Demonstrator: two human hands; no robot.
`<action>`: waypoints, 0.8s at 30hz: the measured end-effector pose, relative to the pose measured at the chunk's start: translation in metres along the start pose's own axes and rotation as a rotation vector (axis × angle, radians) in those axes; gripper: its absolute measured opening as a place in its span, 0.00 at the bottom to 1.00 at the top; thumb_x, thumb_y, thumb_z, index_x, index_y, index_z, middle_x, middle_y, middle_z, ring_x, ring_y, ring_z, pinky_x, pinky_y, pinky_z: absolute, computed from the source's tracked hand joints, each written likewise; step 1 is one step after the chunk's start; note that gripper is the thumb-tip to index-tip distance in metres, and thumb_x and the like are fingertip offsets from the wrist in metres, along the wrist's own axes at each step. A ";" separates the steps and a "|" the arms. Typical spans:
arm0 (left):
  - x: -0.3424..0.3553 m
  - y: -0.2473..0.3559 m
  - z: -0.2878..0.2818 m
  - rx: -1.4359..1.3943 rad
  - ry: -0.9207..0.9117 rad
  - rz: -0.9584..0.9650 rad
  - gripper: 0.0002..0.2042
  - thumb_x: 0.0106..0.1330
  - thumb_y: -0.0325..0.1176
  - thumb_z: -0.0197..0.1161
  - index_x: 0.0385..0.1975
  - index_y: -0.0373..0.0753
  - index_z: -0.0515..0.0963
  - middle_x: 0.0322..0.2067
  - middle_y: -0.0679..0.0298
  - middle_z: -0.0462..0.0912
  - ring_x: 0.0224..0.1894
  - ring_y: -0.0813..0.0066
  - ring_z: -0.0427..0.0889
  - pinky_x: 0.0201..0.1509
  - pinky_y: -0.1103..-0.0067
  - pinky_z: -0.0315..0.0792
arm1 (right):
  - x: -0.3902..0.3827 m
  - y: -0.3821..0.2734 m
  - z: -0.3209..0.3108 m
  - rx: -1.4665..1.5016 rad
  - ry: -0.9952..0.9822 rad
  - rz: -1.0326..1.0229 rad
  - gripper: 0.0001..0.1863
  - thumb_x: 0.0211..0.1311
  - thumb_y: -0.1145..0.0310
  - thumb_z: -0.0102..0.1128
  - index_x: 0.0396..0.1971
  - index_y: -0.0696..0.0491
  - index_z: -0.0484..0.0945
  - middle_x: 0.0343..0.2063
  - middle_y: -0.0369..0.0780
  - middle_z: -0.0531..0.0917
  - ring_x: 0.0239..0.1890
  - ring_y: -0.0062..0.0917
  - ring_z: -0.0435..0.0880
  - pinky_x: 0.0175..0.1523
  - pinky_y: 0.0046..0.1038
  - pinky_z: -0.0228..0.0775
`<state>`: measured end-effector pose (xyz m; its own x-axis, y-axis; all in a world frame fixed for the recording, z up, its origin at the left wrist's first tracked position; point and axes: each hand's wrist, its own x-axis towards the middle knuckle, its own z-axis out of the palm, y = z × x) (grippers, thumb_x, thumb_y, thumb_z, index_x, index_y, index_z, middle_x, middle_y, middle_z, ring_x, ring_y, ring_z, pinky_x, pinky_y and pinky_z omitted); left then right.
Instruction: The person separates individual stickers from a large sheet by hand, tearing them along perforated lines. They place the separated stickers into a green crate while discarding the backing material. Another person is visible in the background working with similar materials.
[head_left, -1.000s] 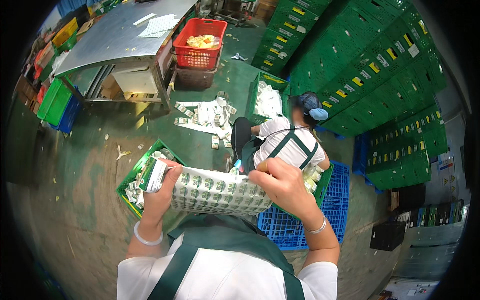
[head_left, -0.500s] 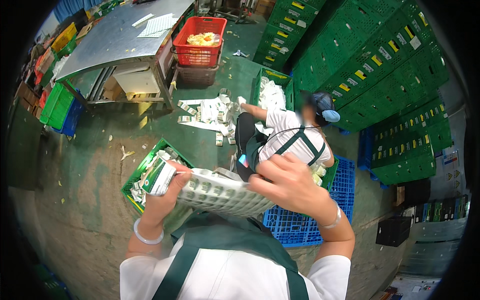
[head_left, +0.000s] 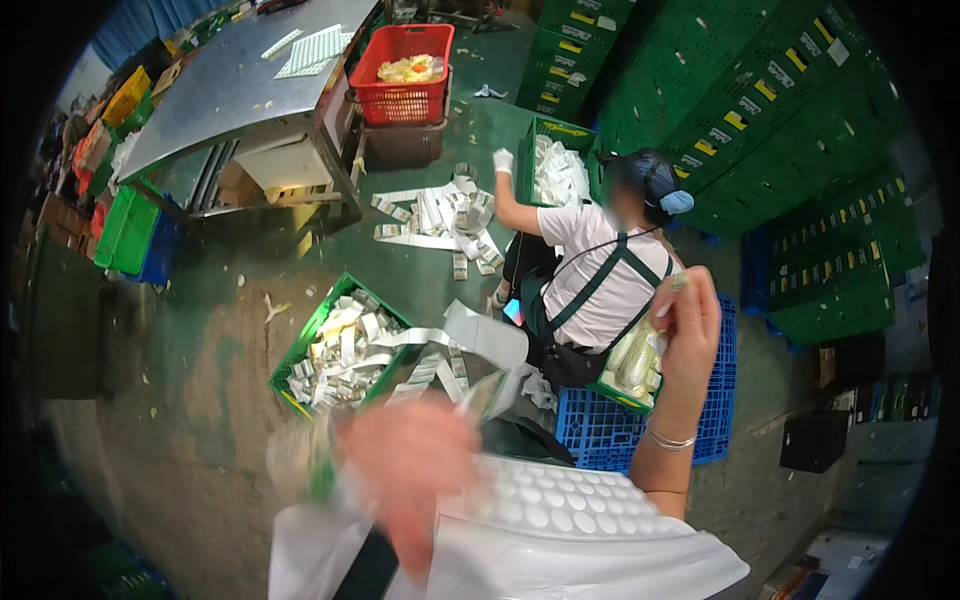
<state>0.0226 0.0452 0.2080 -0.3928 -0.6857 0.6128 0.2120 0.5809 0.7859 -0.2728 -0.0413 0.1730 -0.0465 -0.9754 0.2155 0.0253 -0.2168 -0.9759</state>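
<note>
Right of the green crate's (head_left: pixel 306 333) near corner, the sheet (head_left: pixel 570 500) now shows pale round spots instead of printed labels. The right hand (head_left: pixel 690 310) has left it and risen, fingers pinching a small label, seemingly; the lowered left hand (head_left: pixel 415 460), possibly steadying it, is too blurred to tell its fingers' state.

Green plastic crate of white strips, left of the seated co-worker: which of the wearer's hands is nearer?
Left. The left hand, blurred, sits just below the crate in the picture; the right hand is well off to its right.
</note>
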 end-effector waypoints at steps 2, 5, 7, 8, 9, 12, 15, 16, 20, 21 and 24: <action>-0.006 -0.035 0.007 -0.449 0.396 -0.415 0.42 0.58 0.65 0.47 0.60 0.31 0.56 0.51 0.50 0.71 0.54 0.60 0.71 0.58 0.69 0.65 | -0.010 0.009 0.017 -0.078 -0.071 0.098 0.10 0.67 0.65 0.45 0.27 0.52 0.68 0.18 0.30 0.71 0.19 0.09 0.65 0.23 0.12 0.53; -0.010 -0.090 0.002 -0.710 0.447 -0.488 0.38 0.65 0.61 0.30 0.64 0.33 0.47 0.62 0.49 0.57 0.64 0.58 0.58 0.67 0.69 0.51 | -0.018 0.020 0.047 -0.215 -0.383 0.190 0.10 0.65 0.67 0.47 0.27 0.56 0.69 0.16 0.33 0.70 0.19 0.13 0.68 0.24 0.18 0.58; -0.009 -0.101 0.009 -0.770 0.464 -0.542 0.37 0.66 0.61 0.28 0.64 0.34 0.49 0.62 0.49 0.56 0.64 0.57 0.58 0.66 0.68 0.54 | -0.023 0.034 0.068 -0.288 -0.516 0.095 0.09 0.63 0.68 0.49 0.27 0.57 0.69 0.15 0.39 0.71 0.18 0.24 0.73 0.24 0.25 0.62; -0.011 -0.107 0.010 -0.805 0.475 -0.546 0.37 0.66 0.60 0.27 0.64 0.34 0.50 0.62 0.49 0.56 0.64 0.58 0.57 0.66 0.68 0.54 | -0.024 0.035 0.078 -0.345 -0.550 0.042 0.08 0.62 0.68 0.50 0.27 0.57 0.69 0.16 0.42 0.72 0.19 0.30 0.74 0.25 0.28 0.63; -0.014 -0.112 0.009 -0.834 0.493 -0.546 0.36 0.67 0.60 0.27 0.64 0.34 0.50 0.62 0.50 0.56 0.64 0.58 0.57 0.66 0.68 0.53 | -0.023 0.037 0.087 -0.398 -0.593 -0.016 0.07 0.61 0.69 0.51 0.27 0.57 0.70 0.18 0.44 0.73 0.20 0.36 0.75 0.26 0.31 0.64; -0.020 -0.114 0.009 -0.877 0.520 -0.545 0.35 0.67 0.58 0.26 0.63 0.34 0.50 0.62 0.50 0.56 0.65 0.59 0.56 0.67 0.68 0.52 | -0.027 0.045 0.103 -0.554 -0.611 -0.178 0.07 0.59 0.66 0.54 0.27 0.54 0.71 0.19 0.44 0.76 0.23 0.39 0.78 0.25 0.35 0.66; -0.022 -0.111 0.011 -0.851 0.514 -0.540 0.34 0.68 0.57 0.25 0.63 0.33 0.51 0.62 0.50 0.58 0.65 0.60 0.57 0.67 0.69 0.51 | -0.029 0.053 0.117 -0.715 -0.585 -0.286 0.09 0.56 0.64 0.57 0.24 0.53 0.71 0.18 0.42 0.77 0.21 0.37 0.78 0.23 0.35 0.66; -0.023 -0.113 0.012 -0.810 0.500 -0.532 0.34 0.68 0.57 0.25 0.63 0.33 0.51 0.62 0.50 0.58 0.64 0.60 0.57 0.67 0.69 0.52 | -0.029 0.054 0.120 -0.798 -0.564 -0.326 0.11 0.55 0.63 0.58 0.23 0.53 0.70 0.17 0.41 0.77 0.21 0.37 0.78 0.23 0.34 0.66; -0.041 -0.114 0.000 0.067 0.203 -0.410 0.24 0.69 0.45 0.40 0.60 0.38 0.61 0.61 0.56 0.62 0.64 0.60 0.59 0.67 0.67 0.49 | -0.015 0.062 0.102 -0.853 -0.409 -0.229 0.16 0.49 0.58 0.65 0.20 0.54 0.70 0.12 0.41 0.75 0.16 0.36 0.76 0.20 0.33 0.64; -0.046 -0.113 -0.004 0.511 0.060 -0.355 0.22 0.68 0.43 0.44 0.59 0.40 0.63 0.61 0.57 0.62 0.63 0.59 0.60 0.67 0.66 0.49 | -0.010 0.059 0.090 -0.748 -0.460 -0.081 0.13 0.52 0.63 0.64 0.21 0.55 0.71 0.12 0.38 0.75 0.14 0.27 0.75 0.20 0.26 0.62; -0.053 -0.118 0.000 0.833 -0.108 -0.261 0.20 0.62 0.39 0.53 0.54 0.43 0.69 0.59 0.62 0.65 0.63 0.60 0.60 0.66 0.59 0.48 | -0.008 0.044 0.070 -0.325 -0.575 0.125 0.06 0.55 0.74 0.58 0.26 0.57 0.70 0.16 0.32 0.73 0.19 0.11 0.67 0.23 0.16 0.57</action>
<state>0.0182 0.0125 0.0827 -0.4293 -0.8203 0.3779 -0.6013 0.5718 0.5582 -0.2012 -0.0457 0.1311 0.4784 -0.8781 -0.0036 -0.3104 -0.1652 -0.9362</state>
